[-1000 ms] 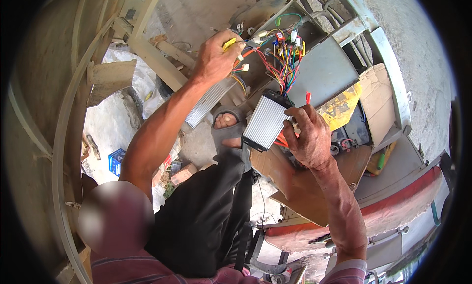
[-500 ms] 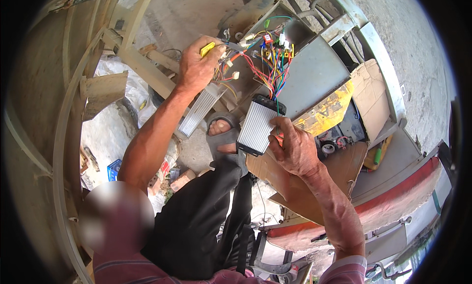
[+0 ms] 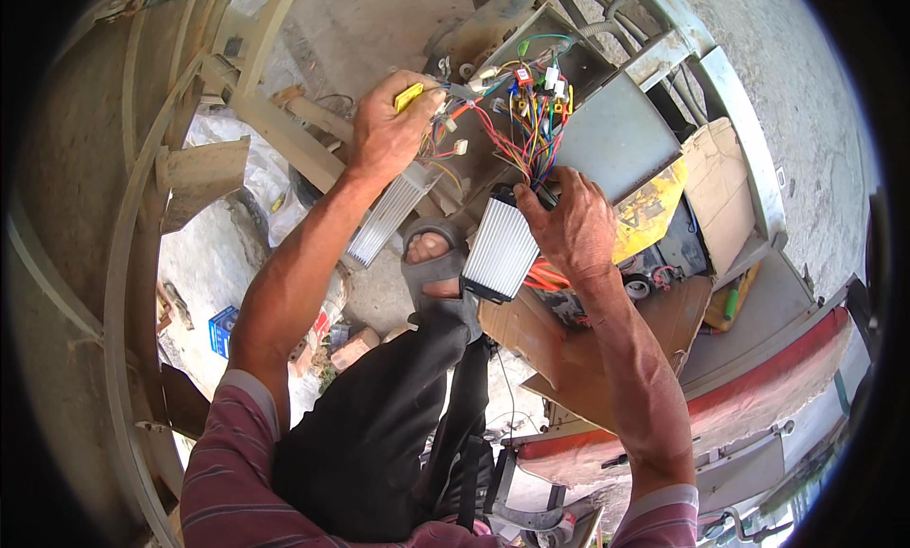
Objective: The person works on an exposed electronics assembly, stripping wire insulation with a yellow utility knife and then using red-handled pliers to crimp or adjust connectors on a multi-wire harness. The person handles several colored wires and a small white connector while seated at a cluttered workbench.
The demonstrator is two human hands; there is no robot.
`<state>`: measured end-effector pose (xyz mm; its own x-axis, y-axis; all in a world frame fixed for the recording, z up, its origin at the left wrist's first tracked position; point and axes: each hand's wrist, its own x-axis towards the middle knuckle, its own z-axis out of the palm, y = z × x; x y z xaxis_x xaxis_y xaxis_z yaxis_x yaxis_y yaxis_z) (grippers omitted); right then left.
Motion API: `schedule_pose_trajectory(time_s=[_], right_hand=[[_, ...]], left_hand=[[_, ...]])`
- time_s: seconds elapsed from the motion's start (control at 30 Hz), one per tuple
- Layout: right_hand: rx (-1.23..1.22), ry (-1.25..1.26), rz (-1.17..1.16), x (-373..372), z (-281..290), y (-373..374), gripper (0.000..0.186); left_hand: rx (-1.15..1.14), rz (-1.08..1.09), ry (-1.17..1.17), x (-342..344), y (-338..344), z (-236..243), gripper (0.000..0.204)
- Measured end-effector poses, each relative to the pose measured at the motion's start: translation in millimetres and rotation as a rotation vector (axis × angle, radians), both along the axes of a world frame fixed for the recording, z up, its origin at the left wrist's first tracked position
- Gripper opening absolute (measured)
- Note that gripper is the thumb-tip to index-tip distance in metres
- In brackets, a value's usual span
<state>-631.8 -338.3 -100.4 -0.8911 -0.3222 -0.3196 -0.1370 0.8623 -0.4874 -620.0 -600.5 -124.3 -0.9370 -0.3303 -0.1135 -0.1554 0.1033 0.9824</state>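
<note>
- Concrete floor [image 3: 374,297] shows below us, with a pale metal frame [image 3: 739,126] curving along the right.
- Our left hand [image 3: 391,131] has its fingers closed around a yellow object [image 3: 409,97], just beside some wires; we cannot tell whether they also pinch a wire.
- Our right hand [image 3: 580,226] bends over the wired end of a finned silver box [image 3: 502,249]; whether its fingers grip the leads or merely touch there, we cannot tell.
- That box lies tilted between our sandalled foot [image 3: 428,248] and a cardboard sheet [image 3: 607,377]; what carries its weight is hidden.
- Coloured wires [image 3: 536,150] fan out from its upper end beside a grey panel [image 3: 621,136]: that end looks attached, we judge.
- At their far ends, a red plug [image 3: 523,76] and a white plug [image 3: 552,78] sit clustered, apparently unmated, so we judge the wiring only partly done, those ends being left.
- Further left, a second finned box [image 3: 393,216] lies untouched by either hand.
- Outermost, we see a yellow panel [image 3: 654,207] and a blue carton [image 3: 222,330].
</note>
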Motion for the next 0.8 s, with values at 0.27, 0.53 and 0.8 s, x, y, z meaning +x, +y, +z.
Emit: schedule_pose_trajectory(time_s=[0.27, 0.53, 0.8], right_hand=[[-0.236, -0.258, -0.317, 12, -17, -24, 0.038], [-0.662, -0.543, -0.407, -6, -23, 7, 0.026], [-0.965, -0.931, -0.444, -37, -16, 29, 0.028]], left_hand=[[0.041, 0.006, 0.016, -1, 0, -3, 0.010], [0.030, 0.004, -0.077, -3, 0, 1, 0.011], [-0.050, -0.027, -0.102, -8, 3, -6, 0.012]])
